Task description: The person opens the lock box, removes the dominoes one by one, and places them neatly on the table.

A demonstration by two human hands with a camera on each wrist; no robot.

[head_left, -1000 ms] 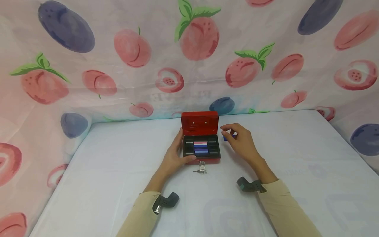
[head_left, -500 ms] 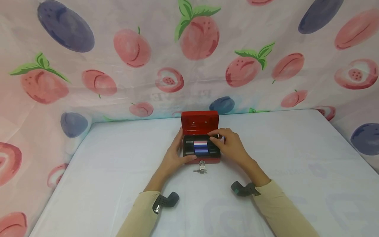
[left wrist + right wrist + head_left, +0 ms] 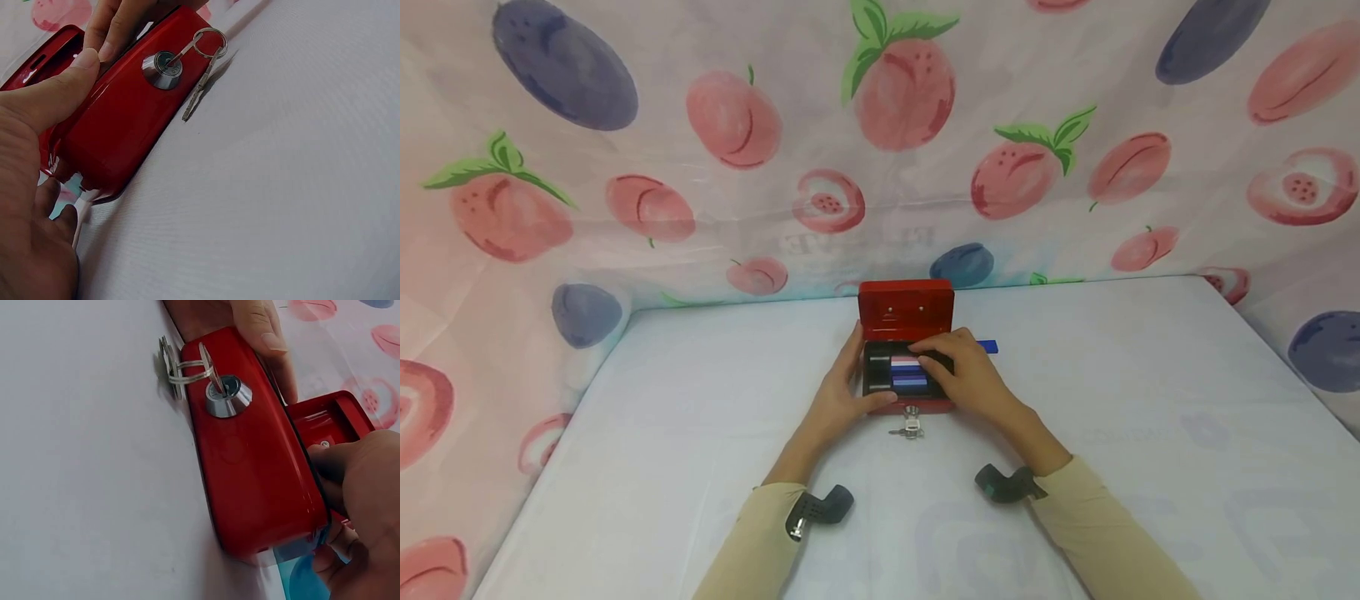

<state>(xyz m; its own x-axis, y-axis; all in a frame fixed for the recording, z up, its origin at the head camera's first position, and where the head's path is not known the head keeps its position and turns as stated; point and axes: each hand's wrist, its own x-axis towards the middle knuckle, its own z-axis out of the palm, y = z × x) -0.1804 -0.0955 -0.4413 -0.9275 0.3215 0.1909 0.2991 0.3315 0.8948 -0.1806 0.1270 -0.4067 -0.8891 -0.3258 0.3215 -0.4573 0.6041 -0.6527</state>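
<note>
A red cash box (image 3: pixel 932 407) stands on the table with its lid (image 3: pixel 905 300) raised. My left hand (image 3: pixel 837 393) holds the box's left side, thumb on the front rim and fingers along the side. In the black tray lie small striped blocks, one pink, white and blue (image 3: pixel 905 363), another in blue shades (image 3: pixel 910 381). My right hand (image 3: pixel 973 379) reaches in over the tray's right half. Its thumb and forefinger are at the pink block's right end; whether they pinch it is hidden. In the left wrist view a key (image 3: pixel 181 51) sits in the front lock (image 3: pixel 162 70).
A blue block (image 3: pixel 988 347) lies on the table right of the box, behind my right hand. A second key (image 3: pixel 169 365) hangs from the ring at the lock. Fruit-printed cloth (image 3: pixel 715 208) rises behind the white table (image 3: pixel 700 400).
My right hand has moved left from beside the blue block on the table to over the tray, uncovering that block. My left hand and the cash box have not moved.
</note>
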